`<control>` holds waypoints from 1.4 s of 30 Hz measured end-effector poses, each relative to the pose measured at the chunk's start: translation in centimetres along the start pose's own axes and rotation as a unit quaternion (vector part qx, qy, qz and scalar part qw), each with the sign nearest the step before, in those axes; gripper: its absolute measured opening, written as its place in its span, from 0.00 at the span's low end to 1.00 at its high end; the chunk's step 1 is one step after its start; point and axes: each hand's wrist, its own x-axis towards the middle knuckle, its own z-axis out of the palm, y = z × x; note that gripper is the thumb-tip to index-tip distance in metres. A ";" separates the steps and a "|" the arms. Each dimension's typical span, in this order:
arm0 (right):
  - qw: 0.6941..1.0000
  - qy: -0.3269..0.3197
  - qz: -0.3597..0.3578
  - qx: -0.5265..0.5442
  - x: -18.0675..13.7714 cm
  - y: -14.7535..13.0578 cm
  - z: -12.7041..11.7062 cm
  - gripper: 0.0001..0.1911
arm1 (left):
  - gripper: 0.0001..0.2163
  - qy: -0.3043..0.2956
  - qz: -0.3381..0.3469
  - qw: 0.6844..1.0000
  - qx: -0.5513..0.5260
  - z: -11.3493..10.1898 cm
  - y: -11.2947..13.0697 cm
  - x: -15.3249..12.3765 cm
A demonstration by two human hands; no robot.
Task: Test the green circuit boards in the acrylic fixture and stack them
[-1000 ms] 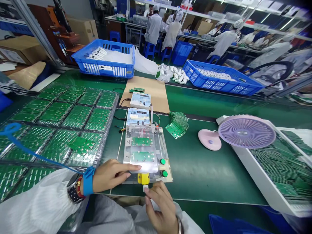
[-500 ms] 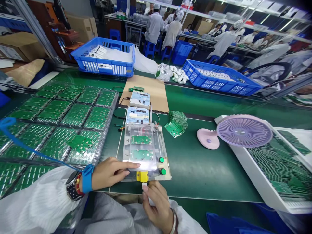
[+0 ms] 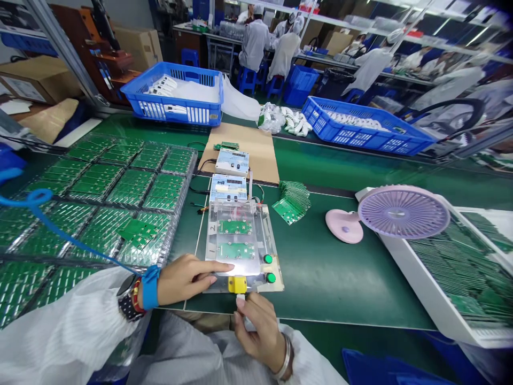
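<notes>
A test fixture (image 3: 211,267) with a clear cover lies in front of me, and two green circuit boards (image 3: 237,250) show through the cover. My left hand (image 3: 182,278) rests at its lower left, index finger stretched out onto the cover's near edge and the other fingers loosely bent, holding nothing. At the front edge sits a yellow block (image 3: 237,284) with a small white tab (image 3: 240,297) sticking out toward me. My right hand (image 3: 259,326) pinches this tab between thumb and index finger. Two green buttons (image 3: 269,268) are on the fixture's right side.
Trays of circuit boards (image 3: 132,187) fill the left side. Behind the fixture stand two meter boxes (image 3: 229,187). A fanned board stack (image 3: 292,203), a pink fan (image 3: 344,225) and a white bin (image 3: 417,278) of boards are to the right. Blue baskets (image 3: 172,109) stand at the back.
The view has shifted slightly, so everything sits a little farther right. My left finger stays on the cover and my right hand keeps its pinch on the white tab.
</notes>
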 end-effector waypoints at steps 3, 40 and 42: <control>1.000 0.007 -0.010 -0.003 0.1 0.1 0.1 0.22 | 0.17 0.003 0.002 1.000 -0.004 0.0 0.0 0.0; 0.999 0.023 -0.017 -0.025 0.3 -0.4 0.1 0.23 | 0.22 0.057 -0.003 0.996 0.071 0.6 -0.3 -0.8; 0.999 0.022 -0.016 -0.031 0.3 -0.5 0.1 0.23 | 0.25 0.075 -0.004 0.995 0.066 0.5 -0.5 -0.8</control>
